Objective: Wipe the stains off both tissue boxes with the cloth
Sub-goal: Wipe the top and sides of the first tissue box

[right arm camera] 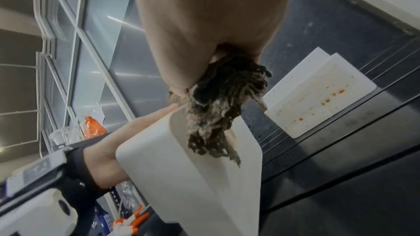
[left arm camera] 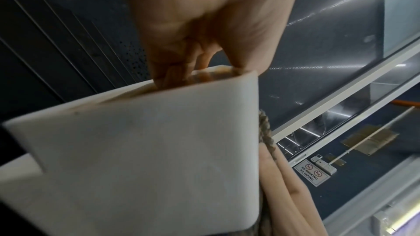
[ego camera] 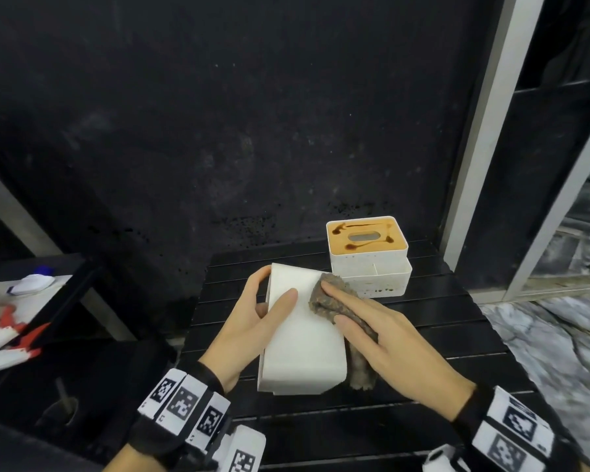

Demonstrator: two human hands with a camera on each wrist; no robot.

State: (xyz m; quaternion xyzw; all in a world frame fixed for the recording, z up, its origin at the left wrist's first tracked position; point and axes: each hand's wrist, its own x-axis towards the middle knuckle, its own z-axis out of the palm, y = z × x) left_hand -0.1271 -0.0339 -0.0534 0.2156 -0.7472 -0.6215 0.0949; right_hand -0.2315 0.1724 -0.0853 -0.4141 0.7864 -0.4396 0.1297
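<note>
Both hands work the near tissue box (ego camera: 300, 332), tipped on its side: the left hand (ego camera: 252, 321) grips its end to steady it, while the right hand (ego camera: 382, 338) presses the cloth (ego camera: 331, 301) flat-fingered against its upturned face. Beyond the right fingertips, the second box (ego camera: 367, 240) waits upright on the slatted table (ego camera: 423, 338), brown stains across its top.

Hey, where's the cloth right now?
In the head view the cloth lies under the right hand, pressed against the right side of the white tissue box that the left hand grips.

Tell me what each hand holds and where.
The left hand grips the near tissue box at its far end, thumb across the upper face. The right hand presses the cloth flat against that box.
</note>
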